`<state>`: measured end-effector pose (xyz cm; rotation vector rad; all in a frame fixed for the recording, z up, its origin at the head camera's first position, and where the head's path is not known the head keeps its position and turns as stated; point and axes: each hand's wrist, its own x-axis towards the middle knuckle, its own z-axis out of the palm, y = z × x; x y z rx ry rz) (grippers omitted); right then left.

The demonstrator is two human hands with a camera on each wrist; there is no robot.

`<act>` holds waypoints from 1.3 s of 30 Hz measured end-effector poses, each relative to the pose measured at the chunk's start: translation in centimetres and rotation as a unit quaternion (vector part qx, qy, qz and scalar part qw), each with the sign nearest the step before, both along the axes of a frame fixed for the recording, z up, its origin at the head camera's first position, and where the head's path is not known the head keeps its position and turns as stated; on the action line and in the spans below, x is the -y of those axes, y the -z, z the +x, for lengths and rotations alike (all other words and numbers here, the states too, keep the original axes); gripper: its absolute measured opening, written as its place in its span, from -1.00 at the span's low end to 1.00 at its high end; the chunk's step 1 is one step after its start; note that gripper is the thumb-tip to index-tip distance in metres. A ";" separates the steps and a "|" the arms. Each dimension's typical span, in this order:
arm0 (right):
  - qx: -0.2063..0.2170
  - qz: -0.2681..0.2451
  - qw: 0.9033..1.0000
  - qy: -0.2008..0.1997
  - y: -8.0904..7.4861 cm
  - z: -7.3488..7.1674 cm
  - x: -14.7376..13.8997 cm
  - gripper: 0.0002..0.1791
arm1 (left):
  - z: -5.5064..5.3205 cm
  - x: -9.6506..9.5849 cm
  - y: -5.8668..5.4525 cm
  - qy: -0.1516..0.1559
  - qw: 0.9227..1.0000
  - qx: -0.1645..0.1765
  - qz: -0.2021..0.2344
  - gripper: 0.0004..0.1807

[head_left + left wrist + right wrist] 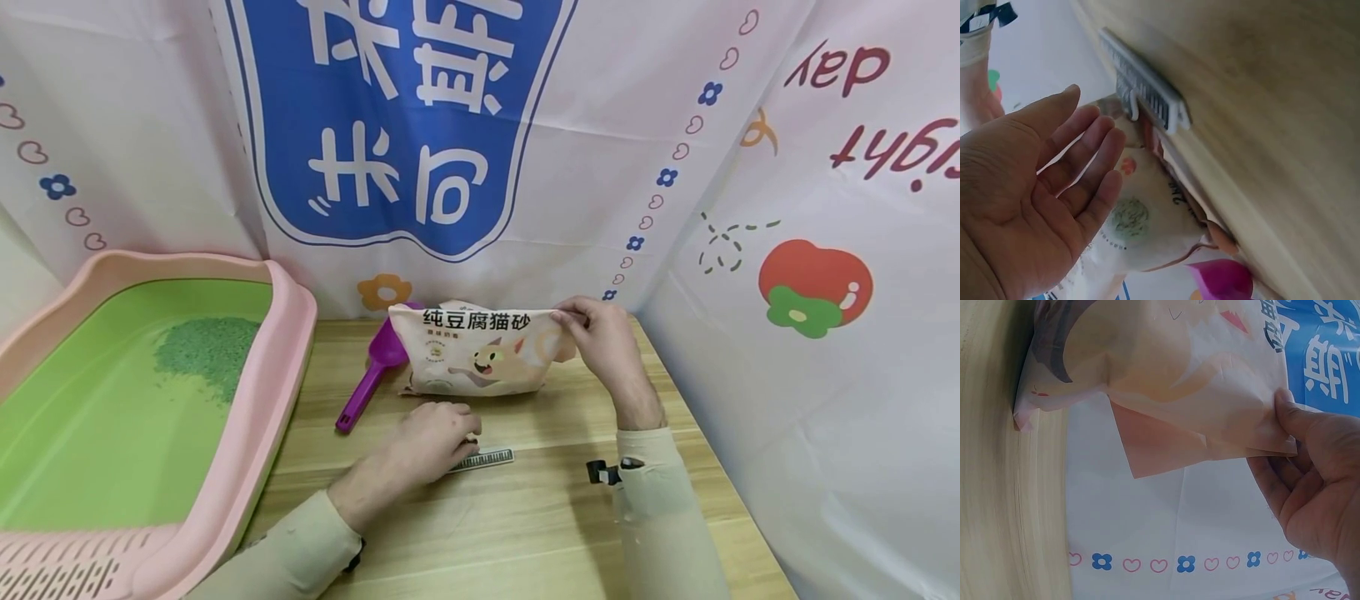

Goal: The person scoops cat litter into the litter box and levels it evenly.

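A soft white bag of cat litter (480, 371) with a cartoon cat stands at the back of the wooden table. My right hand (606, 346) pinches its top right corner between thumb and fingers; the right wrist view shows the bag's corner (1254, 440) held there, with a pinkish side fold hanging below. In front of the bag my left hand (435, 437) hovers with loosely bent fingers and an empty palm. Just beside its fingertips lies a clip with a piano-key print (491, 457), partly covered by the hand. The left wrist view shows the clip's (1147, 84) small grey hook.
A purple litter scoop (367, 385) leans behind the bag's left side. On the left stands a pink-rimmed litter box (288, 333) with a green inside and some green litter (206, 350). Printed cloth walls (600, 125) close off the back and right.
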<state>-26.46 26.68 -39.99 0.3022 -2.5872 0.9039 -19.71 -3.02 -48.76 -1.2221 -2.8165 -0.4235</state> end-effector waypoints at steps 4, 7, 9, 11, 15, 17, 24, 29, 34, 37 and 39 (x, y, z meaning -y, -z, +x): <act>0.003 0.000 1.000 0.000 0.0 0.0 0.0 -0.80 | 0.1 -0.1 0.5 -0.019 0.999 0.000 -0.026 -0.83; 0.008 0.000 1.000 0.002 0.0 0.0 0.0 -0.80 | 0.1 -0.2 0.9 -0.037 0.998 -0.002 -0.047 -0.77; 0.009 0.000 1.000 0.002 0.0 0.0 0.0 -0.80 | 0.1 -0.2 1.1 -0.044 0.997 0.000 -0.056 -0.72; 0.010 0.001 1.000 0.002 0.0 0.1 0.0 -0.80 | 0.1 -0.2 1.3 -0.048 0.997 0.006 -0.059 -0.68; 0.009 0.003 1.000 0.002 0.0 0.1 0.0 -0.80 | 0.2 -0.3 1.3 -0.051 0.997 0.017 -0.056 -0.64; 0.009 0.005 1.000 0.002 -0.1 0.1 0.0 -0.80 | 0.2 -0.4 1.2 -0.051 0.997 0.025 -0.049 -0.66; 0.011 0.006 1.000 -0.001 -0.1 0.2 0.0 -0.80 | 0.6 -0.7 0.9 -0.058 0.995 0.083 0.000 -0.75; 0.009 0.008 1.000 -0.001 0.0 0.1 0.1 -0.80 | 0.6 -0.7 0.6 -0.049 0.996 0.068 0.024 -0.69; 0.014 0.009 1.000 0.002 0.0 0.1 0.1 -0.79 | 0.5 -0.7 -0.4 -0.038 0.997 0.043 0.043 -0.71; 0.016 0.010 1.000 0.004 0.0 0.1 0.1 -0.78 | 0.4 -0.6 -1.0 -0.031 0.997 0.028 0.063 -0.78; 0.017 0.010 1.000 0.004 0.0 0.1 0.1 -0.78 | 0.3 -0.5 -1.3 -0.029 0.996 0.022 0.079 -0.82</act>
